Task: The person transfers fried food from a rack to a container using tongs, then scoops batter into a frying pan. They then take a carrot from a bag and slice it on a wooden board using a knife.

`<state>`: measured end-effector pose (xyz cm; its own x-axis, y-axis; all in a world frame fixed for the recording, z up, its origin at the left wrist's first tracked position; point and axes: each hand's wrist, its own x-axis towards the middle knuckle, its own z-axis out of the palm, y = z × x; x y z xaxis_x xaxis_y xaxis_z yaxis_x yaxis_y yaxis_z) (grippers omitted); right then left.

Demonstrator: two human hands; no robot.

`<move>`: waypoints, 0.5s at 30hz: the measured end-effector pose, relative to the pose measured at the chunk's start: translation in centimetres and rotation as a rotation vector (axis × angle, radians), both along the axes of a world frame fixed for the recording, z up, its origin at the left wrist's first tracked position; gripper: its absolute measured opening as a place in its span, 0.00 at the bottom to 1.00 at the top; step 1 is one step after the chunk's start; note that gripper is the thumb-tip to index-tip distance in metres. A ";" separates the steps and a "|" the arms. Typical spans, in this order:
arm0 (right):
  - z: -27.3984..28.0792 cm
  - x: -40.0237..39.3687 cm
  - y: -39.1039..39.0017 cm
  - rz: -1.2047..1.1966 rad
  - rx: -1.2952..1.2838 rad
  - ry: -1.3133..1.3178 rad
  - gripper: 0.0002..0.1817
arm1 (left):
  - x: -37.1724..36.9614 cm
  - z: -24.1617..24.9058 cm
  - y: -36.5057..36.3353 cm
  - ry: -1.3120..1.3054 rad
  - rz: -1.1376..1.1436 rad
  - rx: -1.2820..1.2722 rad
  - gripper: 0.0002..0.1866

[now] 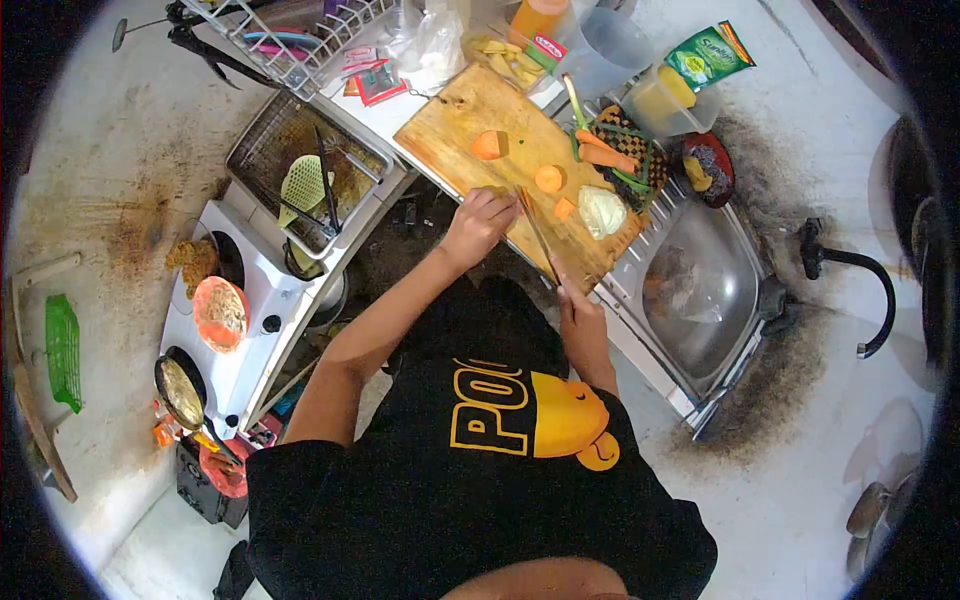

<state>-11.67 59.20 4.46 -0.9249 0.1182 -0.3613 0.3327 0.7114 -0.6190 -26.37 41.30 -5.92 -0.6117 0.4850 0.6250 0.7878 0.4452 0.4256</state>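
Note:
My right hand [583,325] is closed round the handle of a knife [543,243], whose blade slants up across the front edge of a wooden cutting board [450,120]. Beside the blade's tip, my left hand [478,228] has its fingers pinched together on a small orange piece of carrot, mostly hidden by the fingers. Two larger carrot chunks [548,179] and a smaller cut piece [564,208] lie on the board. Towards its right end sits a pale wedge, apparently cabbage [602,212].
Behind the board, a woven basket [640,140] holds carrots and greens. At right is a steel sink [700,290] with a black faucet [850,258]. To the left stand a fryer-like basin [250,140] and a white stove [250,290] with an orange bowl [220,314] and a pan [181,388].

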 end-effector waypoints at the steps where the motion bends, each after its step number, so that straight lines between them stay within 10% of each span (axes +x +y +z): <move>1: 0.8 -0.1 -0.1 -0.003 0.003 -0.002 0.22 | 0.0 0.3 -0.1 0.007 -0.001 -0.016 0.14; 7: 1.7 -1.1 -1.0 0.056 0.147 -0.292 0.23 | -0.1 0.0 0.1 0.031 0.005 -0.025 0.15; 12: -5.3 -2.7 -0.9 0.119 0.008 0.532 0.25 | -0.3 0.6 -0.2 0.038 0.002 -0.049 0.12; 15: -5.0 -2.0 -0.6 0.125 -0.006 0.476 0.25 | -0.4 0.2 -0.5 0.041 -0.040 -0.051 0.15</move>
